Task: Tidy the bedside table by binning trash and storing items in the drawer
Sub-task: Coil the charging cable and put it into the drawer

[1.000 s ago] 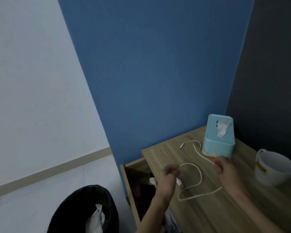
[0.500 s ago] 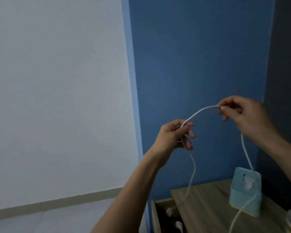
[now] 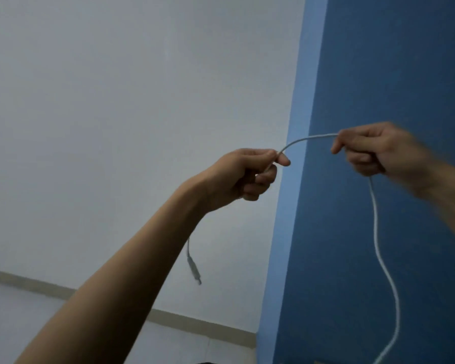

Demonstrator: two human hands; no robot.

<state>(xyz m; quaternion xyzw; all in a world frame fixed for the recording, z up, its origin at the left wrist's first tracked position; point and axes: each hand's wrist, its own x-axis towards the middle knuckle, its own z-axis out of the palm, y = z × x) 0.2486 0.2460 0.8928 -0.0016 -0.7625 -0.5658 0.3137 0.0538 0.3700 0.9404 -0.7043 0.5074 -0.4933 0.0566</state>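
At far left, one pale wall (image 3: 103, 101), with one beige skirting strip (image 3: 195, 323) along its foot. Up across it from the lower left corner, one bare forearm (image 3: 132, 271), ending in one left hand (image 3: 247, 174) raised in mid-air, fingers curled, thumb and forefinger pinching one white cable (image 3: 307, 139). Just below that forearm, one plug end (image 3: 193, 269) of the cable, dangling free and blurred against the pale wall. Rightward from the pinch, one short arch of cable spanning the gap between the two hands and crossing onto one blue wall (image 3: 392, 61). At right, one right hand (image 3: 373, 151), blurred, fingers curled round the same cable, held a little higher than the left. Beneath it, the rest of the cable hanging in one long loose wave down the blue wall and running out past the bottom edge.
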